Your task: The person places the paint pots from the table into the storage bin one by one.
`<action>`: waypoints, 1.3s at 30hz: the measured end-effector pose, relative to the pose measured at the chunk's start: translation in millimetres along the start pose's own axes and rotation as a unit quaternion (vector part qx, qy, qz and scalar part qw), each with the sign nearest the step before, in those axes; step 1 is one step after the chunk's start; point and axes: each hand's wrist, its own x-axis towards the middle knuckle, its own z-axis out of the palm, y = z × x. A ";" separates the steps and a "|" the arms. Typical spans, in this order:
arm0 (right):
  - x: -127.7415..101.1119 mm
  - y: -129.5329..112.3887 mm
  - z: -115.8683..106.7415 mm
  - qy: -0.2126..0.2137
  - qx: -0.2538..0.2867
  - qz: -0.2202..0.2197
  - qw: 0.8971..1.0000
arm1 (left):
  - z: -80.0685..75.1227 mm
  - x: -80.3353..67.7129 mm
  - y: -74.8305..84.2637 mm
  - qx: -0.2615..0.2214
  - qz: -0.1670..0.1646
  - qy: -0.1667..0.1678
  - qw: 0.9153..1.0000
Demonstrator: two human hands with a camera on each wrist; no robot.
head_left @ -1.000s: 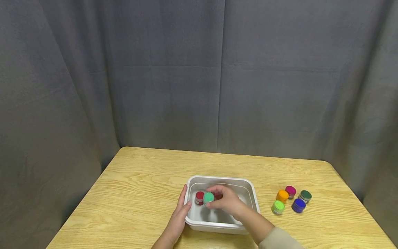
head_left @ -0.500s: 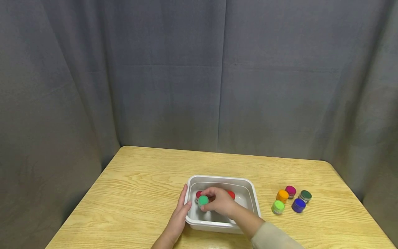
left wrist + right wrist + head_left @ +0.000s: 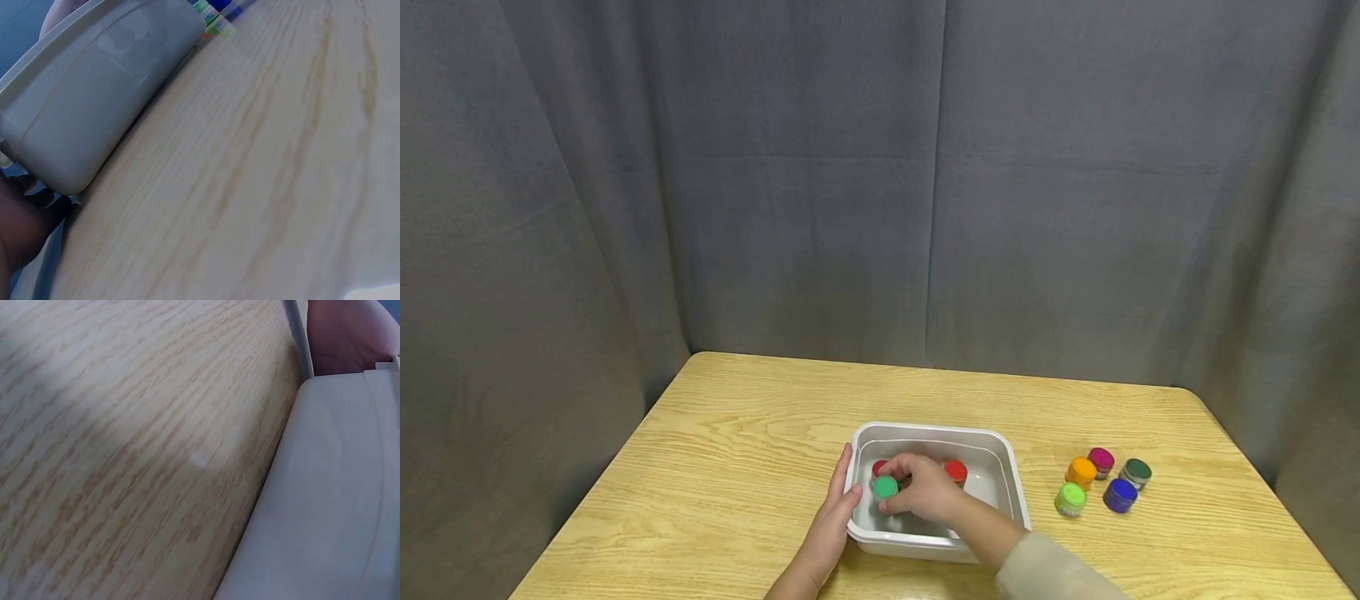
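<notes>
A white plastic tub [image 3: 1009, 467] sits on the wooden table [image 3: 737, 450]. My right hand [image 3: 917, 487] is inside it, gripping a small jar with a green lid [image 3: 885, 487] low at the tub's left side. Two red-lidded jars [image 3: 956, 471] stand in the tub, one partly hidden behind my fingers [image 3: 877, 467]. My left hand [image 3: 833, 508] rests flat against the tub's left outer wall, fingers straight. The left wrist view shows the tub's outer wall [image 3: 94, 94] from table level. Only the tub wall [image 3: 337, 487] and the table show in the right wrist view.
Several small jars stand in a cluster right of the tub: orange [image 3: 1081, 472], magenta [image 3: 1101, 460], dark green [image 3: 1137, 472], lime [image 3: 1070, 498] and blue [image 3: 1120, 494]. A grey curtain [image 3: 880, 183] closes off the back and sides of the table.
My right hand has carried the green-lidded jar leftward and down into the tub's left part, uncovering the second red-lidded jar. The left hand has stayed on the tub wall.
</notes>
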 end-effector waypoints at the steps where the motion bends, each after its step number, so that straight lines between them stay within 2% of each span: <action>1: 0.2 -0.3 0.1 0.000 -0.003 0.000 1.000 | 0.0 0.0 -0.1 0.000 0.000 0.001 1.000; 13: 0.8 -1.0 4.3 0.003 -0.060 -0.017 0.998 | -0.5 -0.9 -0.1 0.000 0.001 -0.005 1.000; 21: -1.1 -0.7 3.8 0.004 -0.035 -0.014 0.999 | -0.5 0.4 0.2 -0.003 -0.006 -0.007 1.000; 26: -3.1 -0.5 1.1 0.004 -0.002 -0.013 1.000 | -1.2 -0.3 1.2 0.003 0.001 -0.006 1.000; 30: -4.4 0.1 -2.5 0.006 0.026 -0.023 0.999 | -1.0 -0.3 2.0 -0.001 -0.007 -0.008 1.000; 34: -7.1 -1.6 -7.4 0.018 0.043 -0.023 0.999 | -0.6 1.0 1.5 -0.007 -0.016 -0.007 1.000; 39: -12.2 -3.6 -17.0 0.038 0.062 -0.008 0.997 | -0.6 -0.3 1.9 -0.005 -0.005 -0.005 1.000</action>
